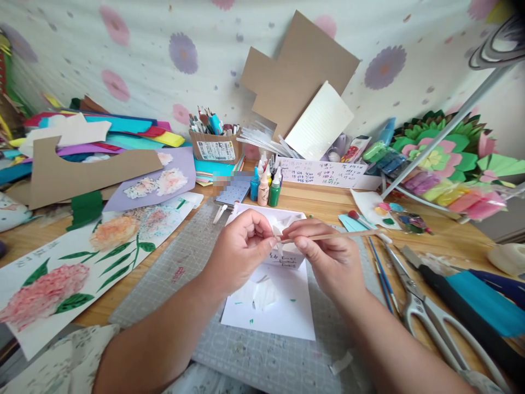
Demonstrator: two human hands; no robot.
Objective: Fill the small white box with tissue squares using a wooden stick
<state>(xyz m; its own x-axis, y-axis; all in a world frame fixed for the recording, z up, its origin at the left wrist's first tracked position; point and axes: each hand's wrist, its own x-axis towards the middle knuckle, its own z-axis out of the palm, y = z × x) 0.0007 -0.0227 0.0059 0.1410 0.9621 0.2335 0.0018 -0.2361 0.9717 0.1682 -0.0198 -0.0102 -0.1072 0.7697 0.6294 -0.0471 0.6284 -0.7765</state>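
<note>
Over a white paper box [287,257], my left hand [241,246] is closed, thumb and fingertips pinching a small white piece of paper [277,232]. My right hand [332,251] is shut on a thin wooden stick [348,236], which points out to the right. The stick's near end meets the white piece at the left fingertips. White scraps lie inside the box, and handwriting marks its front. In front of it, a white sheet [287,314] carries a pale crumpled paper shape [260,295] and small green bits.
A grey cutting mat [172,298] covers the table's middle. Glue bottles [263,189] stand behind the box. Scissors [422,301] and blue paintbrushes [381,276] lie at right. Flower artwork [164,241] is at left, with coloured sheets [131,125] behind. A pen box [215,149] stands at the back.
</note>
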